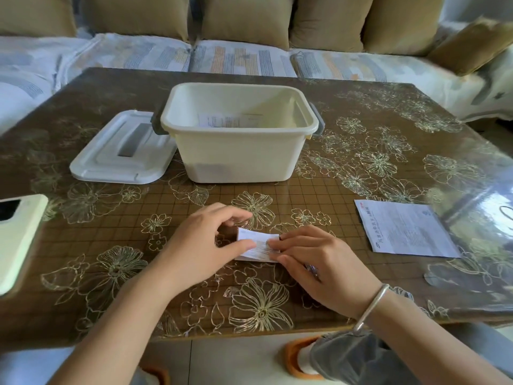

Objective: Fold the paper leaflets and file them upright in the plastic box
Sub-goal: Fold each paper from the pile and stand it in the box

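Small white leaflet (258, 237), folded into a thick printed rectangle.

The plastic box (238, 151) stands far on the table (111, 87), with one leaflet (230, 120) inside it. The lid (122, 154) lies just left of the box. The folded leaflet (256, 247) lies near, between the left hand (200, 245) and the right hand (319, 262). A flat leaflet (402, 229) lies at right, and a phone (19, 234) at the left edge.

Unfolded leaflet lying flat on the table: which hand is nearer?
Right. The right hand sits left of the unfolded leaflet; the left hand is farther left, across the folded leaflet both hands hold.
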`<state>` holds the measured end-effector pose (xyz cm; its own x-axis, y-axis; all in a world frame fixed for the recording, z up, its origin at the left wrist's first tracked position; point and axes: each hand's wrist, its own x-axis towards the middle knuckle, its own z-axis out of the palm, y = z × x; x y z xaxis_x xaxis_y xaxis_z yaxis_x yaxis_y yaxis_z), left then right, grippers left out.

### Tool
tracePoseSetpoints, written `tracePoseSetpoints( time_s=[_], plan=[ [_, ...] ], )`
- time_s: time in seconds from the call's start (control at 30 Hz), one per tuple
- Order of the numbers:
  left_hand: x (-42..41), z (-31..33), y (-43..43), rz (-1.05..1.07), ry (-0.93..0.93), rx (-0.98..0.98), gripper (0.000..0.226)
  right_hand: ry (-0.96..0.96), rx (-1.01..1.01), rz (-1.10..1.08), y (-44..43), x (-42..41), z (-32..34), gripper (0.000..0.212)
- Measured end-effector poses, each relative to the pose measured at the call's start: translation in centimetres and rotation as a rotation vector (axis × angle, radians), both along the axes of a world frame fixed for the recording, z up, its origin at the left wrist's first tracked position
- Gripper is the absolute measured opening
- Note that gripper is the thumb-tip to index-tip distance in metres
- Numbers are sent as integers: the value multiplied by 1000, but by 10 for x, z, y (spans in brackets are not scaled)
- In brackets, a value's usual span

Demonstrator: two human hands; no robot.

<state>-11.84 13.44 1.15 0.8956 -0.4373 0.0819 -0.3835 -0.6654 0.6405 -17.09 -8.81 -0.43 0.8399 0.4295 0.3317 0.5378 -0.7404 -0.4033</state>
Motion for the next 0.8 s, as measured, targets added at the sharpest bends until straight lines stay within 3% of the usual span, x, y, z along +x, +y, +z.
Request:
tracePoseSetpoints(
  time_s=[0.23,0.37,0.47,0.53,0.7,0.8],
  plan=[
    [14,15,-12,-105,6,347,46,94,-92,-166,15,18,17,29],
    [18,23,-20,-125,16,470,57,313,-349,-201,31,39,33,63],
    [21,28,-23,-131,5,519,59,414,-443,-184,38,50,43,66],
    [22,30,-24,-141,-38,533,52,411,-472,-158,40,53,47,60],
    [15,34,-23,-130,-145,409,30,294,-337,-115,40,54,60,18],
    [18,47,-19,-86,-223,280,22,187,-234,-143,34,60,73,12]
  ],
)
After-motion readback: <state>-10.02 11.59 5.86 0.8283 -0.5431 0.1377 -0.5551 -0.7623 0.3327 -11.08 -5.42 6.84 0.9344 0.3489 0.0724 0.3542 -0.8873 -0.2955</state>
